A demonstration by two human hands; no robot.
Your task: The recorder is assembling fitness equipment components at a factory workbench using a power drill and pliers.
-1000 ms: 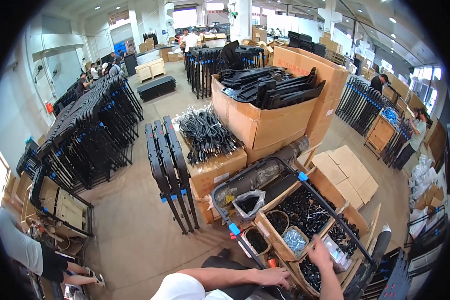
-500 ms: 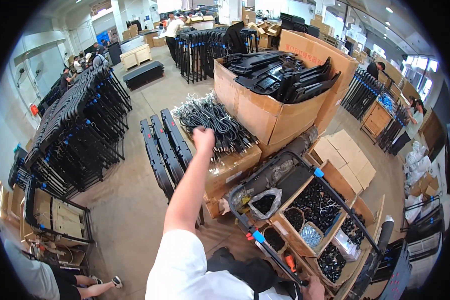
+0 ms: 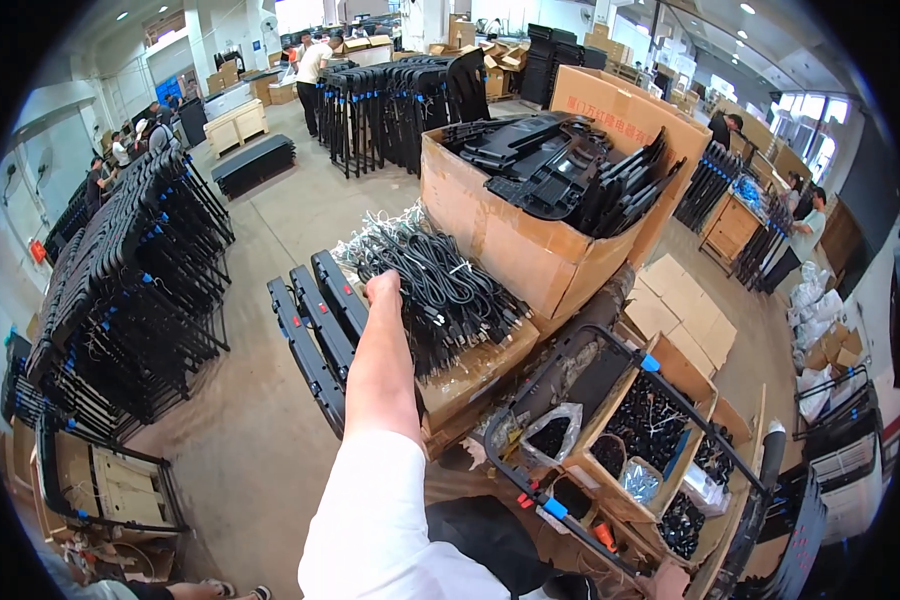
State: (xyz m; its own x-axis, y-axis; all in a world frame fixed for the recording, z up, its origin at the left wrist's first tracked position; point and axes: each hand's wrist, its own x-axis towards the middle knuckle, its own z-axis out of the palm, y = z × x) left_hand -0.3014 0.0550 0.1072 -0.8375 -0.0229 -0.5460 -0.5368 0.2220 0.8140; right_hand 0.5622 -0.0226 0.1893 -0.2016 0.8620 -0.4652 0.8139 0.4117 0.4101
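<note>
My left arm (image 3: pixel 383 385) stretches out over a pile of black cables (image 3: pixel 450 275) with white ties, which lies on a cardboard box (image 3: pixel 490 368). At the left edge of that pile, the fingers of my left hand (image 3: pixel 384 287) are curled closed; what is in them, if anything, is hidden. Low at the right, my right hand (image 3: pixel 667 582) grips the near end of a black tubular frame (image 3: pixel 602 548) with blue and red clips. Part of this hand is cut off by the lower edge.
Long black panels (image 3: pixel 310 322) stand left of the cables. Behind them, a large carton (image 3: pixel 500 225) holds black plastic parts. Wooden bins (image 3: pixel 580 462) of small black parts and screws stand at the right. Folded black frames (image 3: pixel 120 290) are racked at the left; other people work farther off.
The view has shifted, so the carton and cable pile show larger. My left hand stays at the cables, now at their left edge. My right hand remains at the frame.
</note>
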